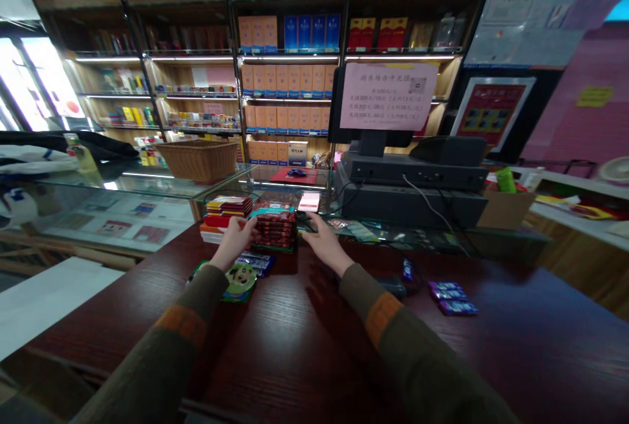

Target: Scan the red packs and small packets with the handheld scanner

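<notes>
A stack of red-brown snack packets (275, 231) stands near the far edge of the dark wooden counter. My left hand (234, 239) is at the stack's left side, its fingertips seeming to touch the packets without wrapping round them. To the right of the stack, my right hand (325, 244) is held with thumb and fingers apart, nothing between them. Just left of the stack is a pile of red, yellow and white boxes (227, 211). A green packet with a panda face (240, 282) and blue packets (260, 263) lie close to my left wrist.
Purple packets (453, 298) and a small blue packet (407, 270) lie on the counter (314, 358) at the right. Behind it are a monitor with a pink notice (386, 96), a wicker basket (199, 158) on a glass case, and shelves of boxes (285, 80).
</notes>
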A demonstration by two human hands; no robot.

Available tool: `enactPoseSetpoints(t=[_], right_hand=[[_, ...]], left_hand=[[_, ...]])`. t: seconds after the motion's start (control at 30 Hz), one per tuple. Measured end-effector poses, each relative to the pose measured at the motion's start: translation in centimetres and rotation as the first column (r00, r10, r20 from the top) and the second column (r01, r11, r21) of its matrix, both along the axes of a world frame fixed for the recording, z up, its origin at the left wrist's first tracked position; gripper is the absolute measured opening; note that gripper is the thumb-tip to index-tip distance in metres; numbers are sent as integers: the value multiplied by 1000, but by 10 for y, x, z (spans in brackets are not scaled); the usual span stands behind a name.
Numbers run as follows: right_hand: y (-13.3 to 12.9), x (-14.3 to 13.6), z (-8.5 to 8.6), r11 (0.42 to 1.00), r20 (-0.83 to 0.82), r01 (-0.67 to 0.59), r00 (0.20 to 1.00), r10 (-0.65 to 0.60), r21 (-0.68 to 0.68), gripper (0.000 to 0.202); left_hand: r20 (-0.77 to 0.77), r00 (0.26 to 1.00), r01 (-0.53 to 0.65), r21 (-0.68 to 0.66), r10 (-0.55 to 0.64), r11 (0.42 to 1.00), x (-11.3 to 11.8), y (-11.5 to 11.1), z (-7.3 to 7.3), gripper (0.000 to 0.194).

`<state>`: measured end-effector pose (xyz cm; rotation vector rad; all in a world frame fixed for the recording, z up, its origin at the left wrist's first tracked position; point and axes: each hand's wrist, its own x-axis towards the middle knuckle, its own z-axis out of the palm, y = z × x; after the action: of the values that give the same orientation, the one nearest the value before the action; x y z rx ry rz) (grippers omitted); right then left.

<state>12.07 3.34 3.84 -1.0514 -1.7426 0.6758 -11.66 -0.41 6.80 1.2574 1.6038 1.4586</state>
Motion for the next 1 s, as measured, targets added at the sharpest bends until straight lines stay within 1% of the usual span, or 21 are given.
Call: enactPoseSetpoints(t=[0.07,0.13,0.27,0.37,0.53,0.63,0.77,0.87,1.0], right_hand=[[1,-14,0,999,16,-28,999,28,31,64],[0,-25,1,998,44,-19,999,17,58,63],[-5,-38,2,994,117,56,991,-67,96,60],[-8,-44,0,991,175,80,980,-99,112,61],[-12,-53,-5,985,244,130,957,-155,116,69],[-14,-57,-9,987,209,127,967,-145,98,73],[-12,-64,-13,992,129,83,987,-94,93,73],[-9,-68,-15,991,95,72,992,-83,108,69],[-4,-71,-16,989,95,76,992,-89,128,67]], left_hand=[[126,992,14,-38,-9,999,4,-1,1,35],[193,981,42,-32,-35,999,6,-1,0,31],[239,966,106,-18,-99,994,5,4,-3,32],[262,961,92,-17,-84,996,3,10,-4,31],[242,967,95,-41,-82,995,-3,15,-6,30],[208,976,88,-82,-69,993,-6,17,-7,34],[169,983,97,-124,-75,988,-7,18,-9,43],[160,985,94,-130,-73,987,-7,21,-11,43],[146,987,83,-127,-64,988,-8,24,-13,40]])
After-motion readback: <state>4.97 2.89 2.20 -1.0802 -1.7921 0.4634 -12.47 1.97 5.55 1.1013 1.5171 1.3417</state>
